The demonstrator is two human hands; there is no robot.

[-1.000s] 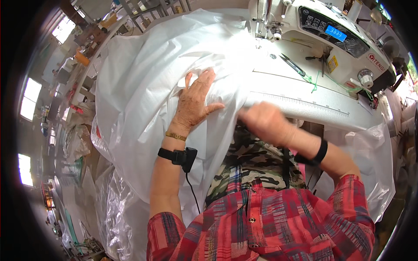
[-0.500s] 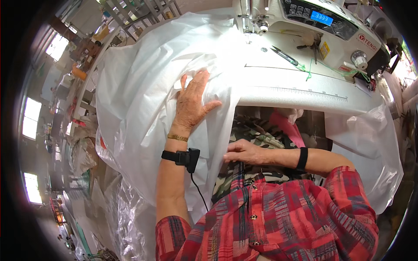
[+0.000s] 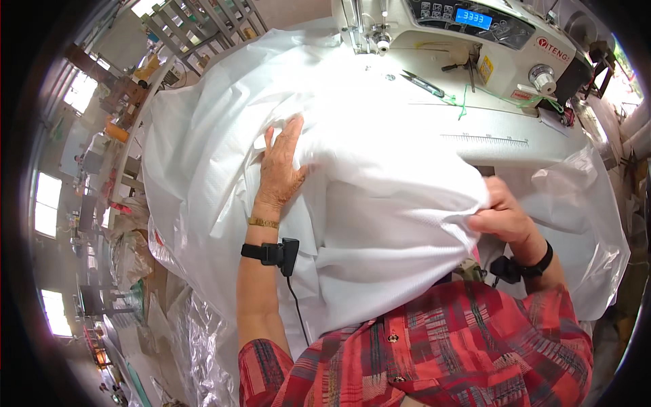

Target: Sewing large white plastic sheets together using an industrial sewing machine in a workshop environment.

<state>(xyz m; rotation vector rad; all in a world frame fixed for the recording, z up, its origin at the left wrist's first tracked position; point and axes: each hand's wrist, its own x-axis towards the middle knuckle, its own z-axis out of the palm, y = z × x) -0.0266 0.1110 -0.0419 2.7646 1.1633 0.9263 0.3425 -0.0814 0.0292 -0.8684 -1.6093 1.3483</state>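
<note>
A large sheet of white textured fabric [image 3: 380,264] spreads over the left side of the sewing table and across my lap. My left hand [image 3: 279,169] lies on it with fingers stretched out, pressing it down. Gripped in my right hand [image 3: 502,214], the sheet's edge is pulled out to the right, with folds running to the fingers. The sewing machine [image 3: 488,41] stands beyond, its needle area [image 3: 373,47] at the far side of the cloth. Bright light washes out the fabric near the needle.
Thread snips [image 3: 424,85] and green thread [image 3: 464,102] lie on the machine bed. A ruler scale [image 3: 485,140] runs along the table's near edge. White sheeting [image 3: 569,230] hangs at the right. Clear plastic [image 3: 203,353] lies at the lower left, and a grey slatted rack [image 3: 196,30] stands behind.
My right hand has swung right and up, drawing the fabric edge across my lap and over the table's front edge. My left hand still rests on the cloth. The whole view has shifted slightly.
</note>
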